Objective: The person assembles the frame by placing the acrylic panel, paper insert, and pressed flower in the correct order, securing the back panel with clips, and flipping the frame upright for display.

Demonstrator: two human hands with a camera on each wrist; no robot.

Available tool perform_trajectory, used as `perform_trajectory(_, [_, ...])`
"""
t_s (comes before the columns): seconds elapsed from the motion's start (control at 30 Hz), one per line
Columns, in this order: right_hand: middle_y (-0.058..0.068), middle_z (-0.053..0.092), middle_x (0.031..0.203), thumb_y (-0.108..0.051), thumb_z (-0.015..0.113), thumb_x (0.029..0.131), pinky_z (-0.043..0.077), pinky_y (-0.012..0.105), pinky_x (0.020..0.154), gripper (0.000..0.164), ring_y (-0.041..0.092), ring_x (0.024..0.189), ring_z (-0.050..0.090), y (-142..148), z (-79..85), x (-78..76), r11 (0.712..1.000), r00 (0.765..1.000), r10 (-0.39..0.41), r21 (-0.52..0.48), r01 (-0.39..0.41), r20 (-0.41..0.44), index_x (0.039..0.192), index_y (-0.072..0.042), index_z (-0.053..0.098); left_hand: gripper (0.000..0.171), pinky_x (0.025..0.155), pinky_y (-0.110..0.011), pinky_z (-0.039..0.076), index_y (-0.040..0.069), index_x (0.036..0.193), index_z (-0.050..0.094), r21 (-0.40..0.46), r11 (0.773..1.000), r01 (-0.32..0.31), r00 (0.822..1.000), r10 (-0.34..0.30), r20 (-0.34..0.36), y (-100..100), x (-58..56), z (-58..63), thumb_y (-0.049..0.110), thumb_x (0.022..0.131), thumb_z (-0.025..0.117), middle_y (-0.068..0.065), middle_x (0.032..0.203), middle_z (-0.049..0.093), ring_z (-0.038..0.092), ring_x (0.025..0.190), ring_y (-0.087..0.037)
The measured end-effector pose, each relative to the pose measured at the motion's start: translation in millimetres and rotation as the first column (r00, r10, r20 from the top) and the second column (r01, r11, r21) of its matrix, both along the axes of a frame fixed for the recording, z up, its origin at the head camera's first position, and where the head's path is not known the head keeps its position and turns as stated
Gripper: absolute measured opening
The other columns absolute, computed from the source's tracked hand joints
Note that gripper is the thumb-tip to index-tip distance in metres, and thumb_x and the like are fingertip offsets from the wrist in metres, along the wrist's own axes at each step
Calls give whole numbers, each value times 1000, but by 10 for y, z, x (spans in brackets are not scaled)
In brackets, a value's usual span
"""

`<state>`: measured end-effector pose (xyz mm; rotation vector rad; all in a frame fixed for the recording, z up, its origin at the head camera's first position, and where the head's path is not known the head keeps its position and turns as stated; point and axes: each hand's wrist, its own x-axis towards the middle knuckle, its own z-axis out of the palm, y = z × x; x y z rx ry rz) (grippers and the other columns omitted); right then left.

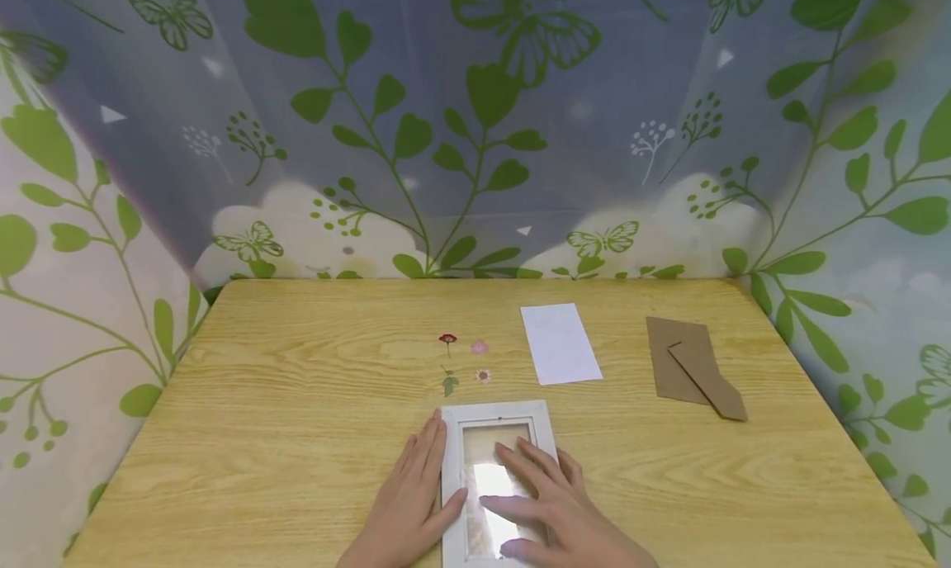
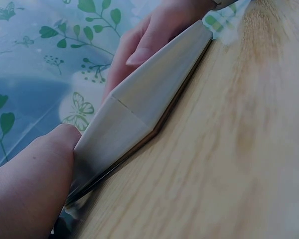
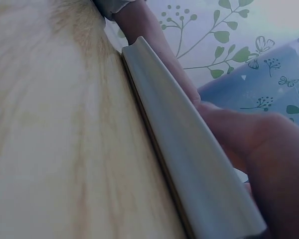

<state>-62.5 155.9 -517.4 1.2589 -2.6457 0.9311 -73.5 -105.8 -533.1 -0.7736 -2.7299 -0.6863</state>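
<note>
A white picture frame [image 1: 494, 414] lies flat at the front of the table, its clear pane [image 1: 479, 452] catching a bright reflection. My left hand [image 1: 416, 489] rests along the frame's left side with straight fingers, the thumb over the rim. The right hand [image 1: 553, 502] spreads its fingers over the pane and the right rim. In the left wrist view the frame's pale outer edge [image 2: 139, 94] shows a corner joint, with a dark line beneath it. From the right wrist, the long side edge [image 3: 174, 124] is seen against the wood.
Behind the frame lie a dark red pressed flower [image 1: 447, 338], a pink one [image 1: 480, 347], a pale daisy-like one [image 1: 483, 376] and a green leaf sprig [image 1: 449, 381]. Further right are a white paper sheet [image 1: 560, 345] and a brown backing board with a stand leg [image 1: 674, 370].
</note>
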Motion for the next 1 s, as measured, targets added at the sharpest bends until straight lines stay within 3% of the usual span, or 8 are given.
perform_trajectory(0.17, [13, 32, 159, -31, 61, 98, 13, 65, 101, 48, 39, 146, 20, 0, -29, -32, 998, 1000, -9, -59, 8, -14, 144, -24, 54, 83, 121, -45, 18, -6, 155, 19, -7, 1000, -1, 1000, 1, -1, -10, -10, 5, 45, 99, 53, -21, 163, 16, 22, 148, -34])
perform_trajectory(0.33, [19, 39, 153, -40, 66, 94, 12, 42, 111, 47, 40, 141, 28, 8, -108, -87, 983, 994, -51, -181, 33, -95, 136, -19, 60, 83, 121, -43, 15, -6, 154, 20, -3, 1000, -2, 1000, 2, -18, -16, -18, -3, 45, 99, 53, -21, 163, 17, 23, 148, -34])
perform_trajectory(0.47, [23, 38, 152, -38, 68, 93, 5, 28, 116, 48, 44, 142, 25, 13, -163, -115, 963, 992, -87, -264, 59, -95, 134, -15, 60, 83, 122, -42, 11, -7, 154, 21, 1, 1000, 3, 1000, -3, -15, -12, -18, -6, 46, 99, 53, -21, 163, 16, 22, 148, -34])
perform_trajectory(0.73, [30, 32, 153, -21, 70, 91, 7, 28, 121, 54, 47, 142, 22, 49, -182, -143, 926, 981, -164, -359, 117, -103, 137, 0, 55, 87, 119, -48, 21, -7, 154, 21, 9, 1000, 5, 1000, -5, -1, 2, -16, -5, 47, 96, 56, -19, 164, 15, 20, 149, -30])
perform_trajectory(1.0, [28, 30, 155, -13, 72, 87, 4, 21, 119, 54, 44, 144, 21, 51, -146, -113, 937, 974, -220, -291, 196, -52, 135, 4, 57, 94, 116, -51, 27, -7, 154, 23, -18, 1000, -5, 1000, 4, -31, 1, -18, -20, 53, 91, 60, -20, 163, 17, 23, 148, -31])
